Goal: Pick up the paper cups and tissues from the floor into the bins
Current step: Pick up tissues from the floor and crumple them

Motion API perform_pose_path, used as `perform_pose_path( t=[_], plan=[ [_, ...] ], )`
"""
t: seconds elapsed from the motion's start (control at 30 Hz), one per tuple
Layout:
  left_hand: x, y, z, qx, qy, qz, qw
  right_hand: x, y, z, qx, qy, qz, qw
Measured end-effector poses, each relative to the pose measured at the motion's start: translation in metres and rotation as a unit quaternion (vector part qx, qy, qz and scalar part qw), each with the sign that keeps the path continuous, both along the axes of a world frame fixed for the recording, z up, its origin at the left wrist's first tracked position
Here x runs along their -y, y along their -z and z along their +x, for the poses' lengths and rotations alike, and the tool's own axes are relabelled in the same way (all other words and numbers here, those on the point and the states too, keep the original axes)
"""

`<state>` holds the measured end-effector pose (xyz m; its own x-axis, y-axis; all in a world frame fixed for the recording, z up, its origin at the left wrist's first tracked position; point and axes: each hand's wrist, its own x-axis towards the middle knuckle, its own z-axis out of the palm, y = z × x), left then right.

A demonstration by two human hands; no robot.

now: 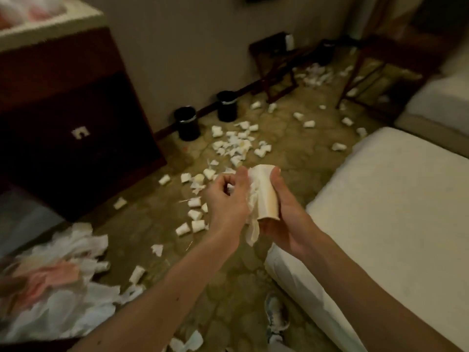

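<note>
Left hand (225, 196) pinches tissue (252, 228); right hand (285, 219) fingers grip paper cup (265, 196).

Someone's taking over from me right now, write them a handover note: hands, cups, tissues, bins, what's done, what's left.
Left hand grips a crumpled tissue; right hand holds a paper cup, both above the floor.
Two black bins stand by the wall.
Loose cups and tissues litter the floor in front of them; a big tissue pile lies at lower left.
Done: only what is in hand; the bins' contents cannot be seen.
Left: bin these, then clear the rest.
</note>
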<state>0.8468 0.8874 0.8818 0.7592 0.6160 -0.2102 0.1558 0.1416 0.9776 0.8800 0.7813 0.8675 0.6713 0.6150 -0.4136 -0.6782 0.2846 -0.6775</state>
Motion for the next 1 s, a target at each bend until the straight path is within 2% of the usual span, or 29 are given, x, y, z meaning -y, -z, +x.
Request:
perform_pose_path(
  t=[0.1, 0.27, 0.4, 0.57, 0.7, 0.87, 1.0],
  plan=[
    [0.047, -0.029, -0.012, 0.002, 0.153, -0.017, 0.988, 0.057, -0.022, -0.024, 0.015, 0.084, 0.002, 0.996],
    [0.148, -0.063, -0.035, 0.034, 0.366, -0.055, 0.928, 0.173, -0.044, -0.079, 0.039, 0.242, 0.029, 0.969],
    [0.253, -0.071, -0.061, 0.055, 0.484, -0.005, 0.873, 0.275, -0.046, -0.135, 0.067, 0.367, 0.03, 0.927],
    [0.418, -0.057, -0.117, 0.074, 0.608, -0.004, 0.79, 0.427, -0.034, -0.23, 0.077, 0.494, 0.012, 0.866],
    [0.551, -0.038, -0.188, 0.085, 0.675, 0.014, 0.733, 0.538, -0.017, -0.32, 0.059, 0.589, 0.0, 0.806],
    [0.68, -0.022, -0.287, 0.063, 0.748, 0.005, 0.66, 0.635, 0.0, -0.425, 0.03, 0.693, -0.028, 0.72],
    [0.758, -0.011, -0.356, 0.038, 0.817, 0.004, 0.575, 0.688, 0.013, -0.497, -0.02, 0.792, -0.017, 0.609]
  ],
)
